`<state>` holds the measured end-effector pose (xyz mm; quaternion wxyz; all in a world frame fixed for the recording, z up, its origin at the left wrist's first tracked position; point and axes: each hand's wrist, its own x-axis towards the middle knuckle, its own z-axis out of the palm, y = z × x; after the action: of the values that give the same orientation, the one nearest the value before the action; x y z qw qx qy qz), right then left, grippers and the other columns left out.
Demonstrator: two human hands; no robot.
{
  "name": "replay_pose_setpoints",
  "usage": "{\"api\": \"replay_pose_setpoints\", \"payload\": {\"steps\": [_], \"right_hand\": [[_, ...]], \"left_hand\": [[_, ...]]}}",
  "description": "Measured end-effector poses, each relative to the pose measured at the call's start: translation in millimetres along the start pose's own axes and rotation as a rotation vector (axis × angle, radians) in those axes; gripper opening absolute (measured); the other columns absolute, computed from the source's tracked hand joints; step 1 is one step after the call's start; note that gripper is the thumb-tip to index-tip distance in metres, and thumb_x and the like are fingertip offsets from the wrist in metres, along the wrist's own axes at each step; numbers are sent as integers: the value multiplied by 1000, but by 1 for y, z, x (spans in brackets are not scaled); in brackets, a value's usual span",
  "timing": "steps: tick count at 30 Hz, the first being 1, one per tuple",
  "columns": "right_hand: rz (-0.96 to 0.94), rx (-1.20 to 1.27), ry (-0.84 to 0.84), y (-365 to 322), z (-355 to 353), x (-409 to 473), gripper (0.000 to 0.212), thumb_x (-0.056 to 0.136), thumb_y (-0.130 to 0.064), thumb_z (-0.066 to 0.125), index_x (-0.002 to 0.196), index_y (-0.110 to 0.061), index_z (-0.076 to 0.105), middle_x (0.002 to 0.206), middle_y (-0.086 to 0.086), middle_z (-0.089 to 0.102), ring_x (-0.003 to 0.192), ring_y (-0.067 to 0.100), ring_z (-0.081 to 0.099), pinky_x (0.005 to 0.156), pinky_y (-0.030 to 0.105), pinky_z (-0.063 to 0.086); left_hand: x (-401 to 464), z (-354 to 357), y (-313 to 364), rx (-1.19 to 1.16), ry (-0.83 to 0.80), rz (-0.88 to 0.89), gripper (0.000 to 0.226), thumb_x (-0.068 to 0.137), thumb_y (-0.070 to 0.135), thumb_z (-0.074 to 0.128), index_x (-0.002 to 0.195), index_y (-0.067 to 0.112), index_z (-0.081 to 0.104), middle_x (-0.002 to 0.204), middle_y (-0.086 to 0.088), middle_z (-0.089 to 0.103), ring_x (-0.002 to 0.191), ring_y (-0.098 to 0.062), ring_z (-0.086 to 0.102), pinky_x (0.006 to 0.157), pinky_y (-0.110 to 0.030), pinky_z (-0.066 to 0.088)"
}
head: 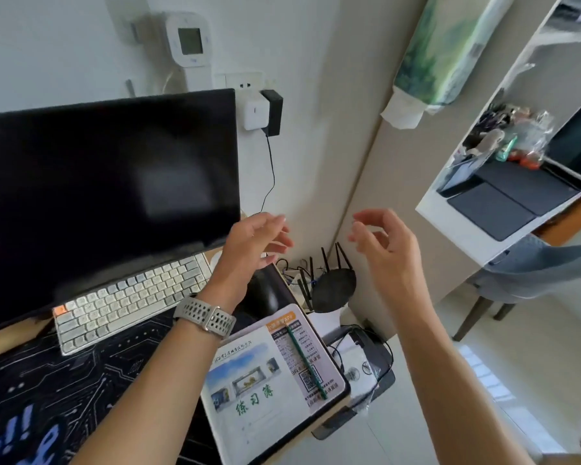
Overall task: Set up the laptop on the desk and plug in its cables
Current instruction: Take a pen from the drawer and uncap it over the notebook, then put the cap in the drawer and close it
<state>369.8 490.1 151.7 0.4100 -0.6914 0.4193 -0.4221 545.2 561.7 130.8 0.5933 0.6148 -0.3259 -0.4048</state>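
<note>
Evidently both hands are raised and empty. Left hand point(259, 241), watch strap at the wrist, fingers loosely spread, hovers off the right edge of the monitor point(108, 196). Right hand point(386, 243), fingers half curled around nothing, hovers over the gap between desk and wall.

Laptop: not certain. Best candidate is the dark flat slab point(493, 208) on the white shelf point(450, 223) at right, with a second dark slab beside it. Cannot tell if either is a laptop, a tablet or a case. It lies to the right of the right hand and well apart from it; nothing touched.

Handling, judged: rigid, flat, moderately heavy, smooth shell likely slippery. Fragile at screen and hinge. Take it with both hands on opposite long edges, lid closed, thumbs on top; slide it clear of the clutter behind it before lifting.

Desk space is tight: keyboard point(131, 297) under the monitor, open exercise book point(272, 380) with a green pencil point(306, 360) at the desk's right corner.

Cables: black adapter point(271, 112) sits in the wall socket, its thin cord dropping behind the desk. Thin and limp; pinch it at the plug, not along the cord. A router point(332, 290) and tangled leads sit below.
</note>
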Motion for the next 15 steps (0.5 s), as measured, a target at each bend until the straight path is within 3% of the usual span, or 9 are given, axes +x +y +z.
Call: {"api": "replay_pose_setpoints", "payload": {"steps": [3, 9, 15], "right_hand": [[-90, 106, -21, -25, -24, -9, 10, 85, -29, 57, 93, -29, 63, 92, -4, 68, 83, 25, 67, 72, 40, 53], [-179, 180, -118, -50, -60, -36, 13, 84, -29, 57, 95, -30, 63, 93, -8, 68, 87, 17, 67, 75, 36, 52], [-235, 235, -198, -62, -88, -70, 18, 84, -25, 55, 100, -24, 64, 100, -10, 68, 89, 13, 66, 74, 22, 51]], "left_hand": [[-29, 0, 27, 22, 78, 71, 32, 96, 29, 53, 94, -1, 65, 81, -10, 70, 74, -17, 64, 77, -31, 49], [-94, 12, 52, 70, 252, 136, 26, 94, 21, 54, 89, 1, 68, 72, -11, 68, 65, -16, 64, 70, -32, 55], [-159, 24, 70, 75, 371, 279, 29, 85, 36, 56, 83, 12, 71, 71, -7, 66, 59, -17, 62, 62, -35, 55]]}}
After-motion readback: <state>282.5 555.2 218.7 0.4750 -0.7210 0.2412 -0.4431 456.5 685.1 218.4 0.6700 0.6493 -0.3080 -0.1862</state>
